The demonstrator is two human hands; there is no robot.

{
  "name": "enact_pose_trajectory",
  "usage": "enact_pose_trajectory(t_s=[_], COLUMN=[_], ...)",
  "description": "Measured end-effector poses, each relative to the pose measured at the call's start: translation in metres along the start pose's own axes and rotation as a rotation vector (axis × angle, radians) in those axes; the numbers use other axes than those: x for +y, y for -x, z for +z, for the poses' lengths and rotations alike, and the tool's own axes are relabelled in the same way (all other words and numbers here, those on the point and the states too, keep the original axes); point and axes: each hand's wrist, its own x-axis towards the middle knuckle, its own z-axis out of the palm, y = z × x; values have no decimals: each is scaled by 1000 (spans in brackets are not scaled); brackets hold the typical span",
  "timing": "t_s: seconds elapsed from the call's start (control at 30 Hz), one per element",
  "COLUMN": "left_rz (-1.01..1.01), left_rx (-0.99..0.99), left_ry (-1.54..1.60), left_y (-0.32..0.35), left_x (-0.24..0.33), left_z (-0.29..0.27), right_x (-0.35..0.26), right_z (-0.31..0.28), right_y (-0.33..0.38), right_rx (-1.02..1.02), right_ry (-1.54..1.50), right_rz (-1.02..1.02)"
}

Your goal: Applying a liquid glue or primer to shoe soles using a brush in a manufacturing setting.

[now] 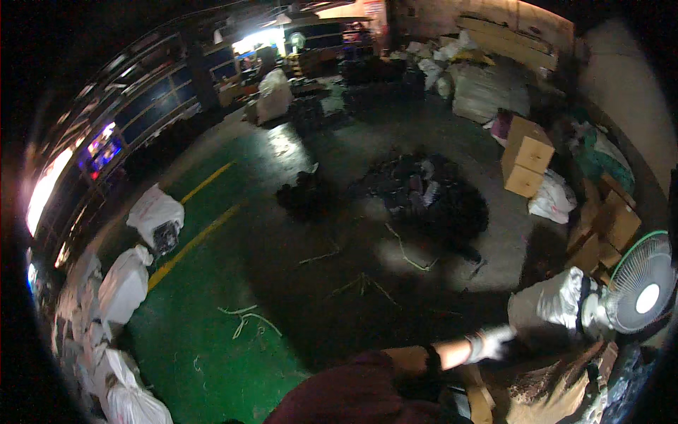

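My left hand (pixel 490 345), in a pale glove, reaches toward the right at the end of a bare forearm and a dark maroon sleeve. Motion smears its fingers, so I cannot tell how they are held or whether anything is in them. Just beyond it lies a bulky pale sack (pixel 526 305) with a shiny white part. Torn brown cardboard or wrapping (pixel 551 392) is below the hand, beside a narrow cardboard piece (pixel 479 399). My right hand is out of view.
A pedestal fan (pixel 639 286) stands at the right, near cardboard boxes (pixel 526 159) and flattened cardboard (pixel 614 222). Dark heaps (pixel 431 194) lie mid-floor, with loose pale straps (pixel 247 321) around. White sacks (pixel 123 290) line the left; more bales (pixel 487 92) are at the back.
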Motion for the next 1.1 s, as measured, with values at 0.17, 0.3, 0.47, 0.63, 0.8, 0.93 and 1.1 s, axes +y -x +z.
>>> enact_pose_trajectory(t_s=[0.17,0.3,0.47,0.63,0.8,0.93,1.1], left_rz=[487,263,168,229,522,1086,712], left_rx=[-423,-327,-636,-776,-1284,-1478,-1604], left_ry=[-1180,-1237,-1484,-1497,-1343,-1367,-1363], left_y=[-10,8,6,-11,-73,-116,-85], left_x=[-52,-48,-25,-33,-127,-171,-284], left_z=[76,89,122,190,275,322,411], right_x=[3,15,21,37,17,41,77], right_z=[-17,-52,-122,-187,-301,-310,-473], right_y=[-20,-19,-9,14,56,37,22], right_rx=[-37,-41,-2,51,141,178,168], right_ry=[-40,4,107,249,557,702,1021], right_rz=[39,95,171,279,499,583,822])
